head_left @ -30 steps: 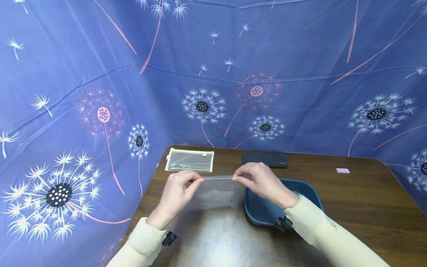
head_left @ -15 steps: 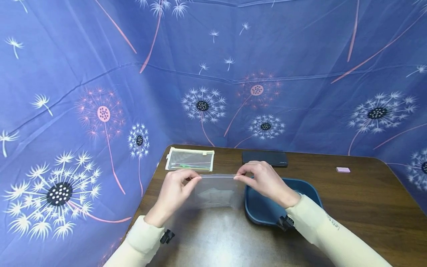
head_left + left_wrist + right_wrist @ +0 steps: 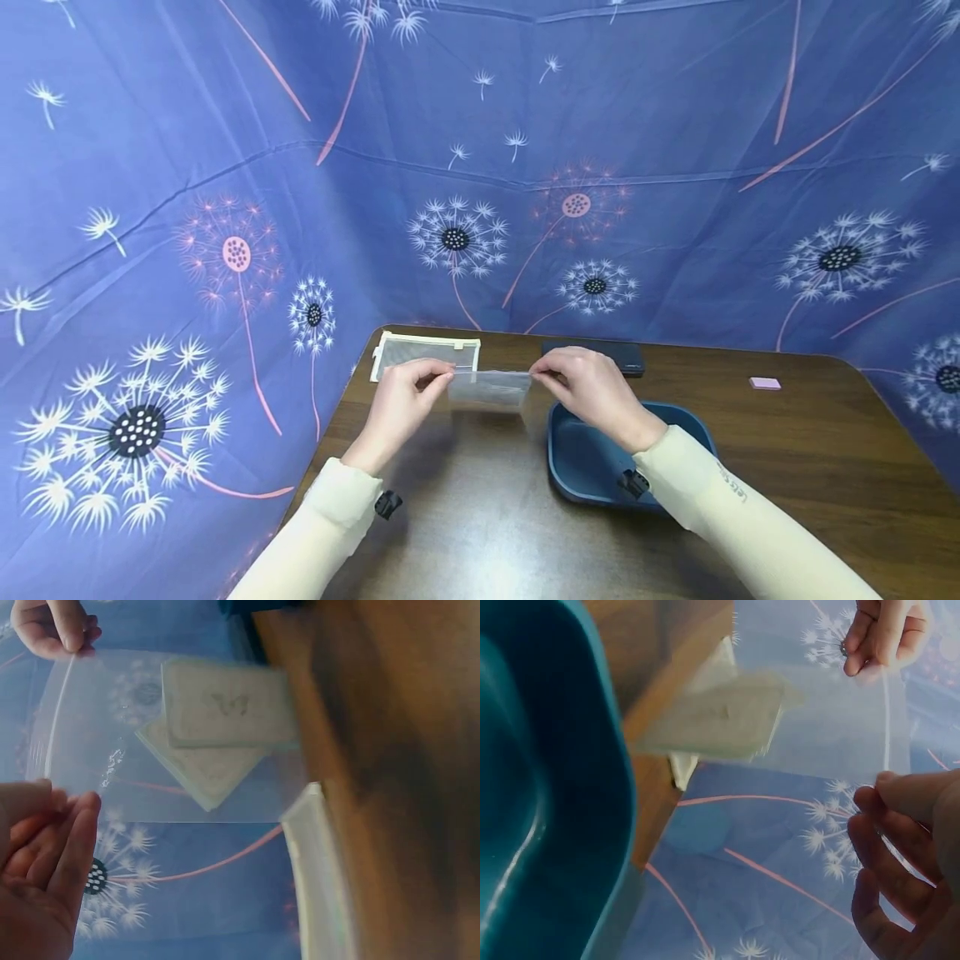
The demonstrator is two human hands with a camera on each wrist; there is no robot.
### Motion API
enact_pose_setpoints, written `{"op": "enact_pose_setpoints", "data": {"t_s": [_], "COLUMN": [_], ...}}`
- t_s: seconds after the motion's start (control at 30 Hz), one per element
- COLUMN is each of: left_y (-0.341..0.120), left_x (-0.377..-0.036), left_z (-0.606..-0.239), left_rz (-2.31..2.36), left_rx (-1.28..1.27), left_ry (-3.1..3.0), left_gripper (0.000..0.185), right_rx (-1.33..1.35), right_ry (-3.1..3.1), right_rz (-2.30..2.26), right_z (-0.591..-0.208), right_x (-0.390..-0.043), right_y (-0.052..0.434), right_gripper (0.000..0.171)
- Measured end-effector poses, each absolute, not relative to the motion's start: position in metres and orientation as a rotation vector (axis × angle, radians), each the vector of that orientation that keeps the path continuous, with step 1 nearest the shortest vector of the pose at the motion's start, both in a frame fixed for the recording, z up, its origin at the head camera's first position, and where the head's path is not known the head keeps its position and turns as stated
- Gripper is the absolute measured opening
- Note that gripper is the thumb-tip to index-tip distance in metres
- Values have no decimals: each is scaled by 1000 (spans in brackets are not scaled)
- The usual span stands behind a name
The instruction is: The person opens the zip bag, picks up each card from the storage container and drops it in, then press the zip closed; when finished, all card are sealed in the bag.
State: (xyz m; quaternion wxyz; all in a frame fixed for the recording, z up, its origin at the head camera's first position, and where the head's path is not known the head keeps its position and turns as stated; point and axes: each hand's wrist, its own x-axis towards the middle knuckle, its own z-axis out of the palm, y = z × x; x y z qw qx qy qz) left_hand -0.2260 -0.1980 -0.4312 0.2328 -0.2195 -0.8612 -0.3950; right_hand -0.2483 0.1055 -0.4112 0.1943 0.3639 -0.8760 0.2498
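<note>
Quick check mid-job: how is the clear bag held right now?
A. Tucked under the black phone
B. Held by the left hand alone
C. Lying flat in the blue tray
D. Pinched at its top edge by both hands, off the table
D: the left hand and right hand each pinch one end of the clear bag at its top edge, and it hangs between them above the table.

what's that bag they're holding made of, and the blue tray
Bag: looks like thin clear plastic film; the cards inside and the cloth behind show through it. Tray: probably moulded plastic, dark blue, with rounded corners and a soft sheen.
</note>
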Motion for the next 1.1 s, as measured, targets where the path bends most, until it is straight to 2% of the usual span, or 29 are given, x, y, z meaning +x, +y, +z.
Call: {"op": "enact_pose_setpoints", "data": {"t_s": [0.27,0.4,0.6,0.87,1.1], "left_y": [-206,-209,-208,-204,-207], "left_x": [-191,-171,-159,-155,-158], "left_z": [-478,-502,-528,-541,-535], "left_rz": [-1234,-1192,-1001,-779,-625], "left_rx": [-699,-770,-838,-994,-1029], "left_ry": [-2497,-2582,-2705,-2699,-2734], "left_gripper": [13,14,15,15,14], "right_rx": [1219,1317,1387,1386,1250], "right_ry": [-2476,-2495,-2529,-2574,-2564], "right_rz": [530,479,357,375,460], "right_z": [-444,-460,-474,-479,-475], "right_x": [-219,-202,-190,-184,-186], "right_y": [109,105,99,102,122], "right_gripper": [12,10,11,9,6]}}
